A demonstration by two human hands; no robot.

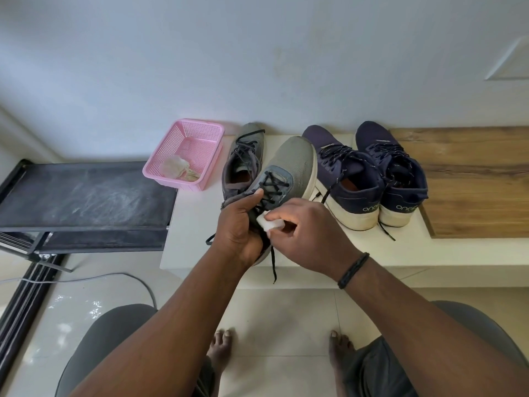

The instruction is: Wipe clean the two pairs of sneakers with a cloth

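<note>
1. the left hand [239,224] grips the heel end of a grey sneaker [286,170], fingers curled round its collar and thumb up by the laces, holding it tilted with the toe pointing away, above the front of the white ledge [372,253].
2. the right hand [309,229] pinches a small folded white cloth [270,222] between thumb and fingers, pressing it against the side of that sneaker near the lace eyelets; a black wristband [353,270] sits on that wrist.
3. the sneaker's black laces [273,262] hang loose below the hands.
4. the second grey sneaker [243,156] stands on the ledge just left of the held one, toe toward the wall.
5. the pair of navy sneakers [372,173] with white soles stands on the ledge to the right, heels toward the person, close beside each other.
6. a pink perforated basket [200,133] sits at the ledge's left end, holding a crumpled pale rag [177,167].
7. a dusty black rack [86,196] stands left of the ledge; a wooden panel [472,181] lies at its right.
</note>
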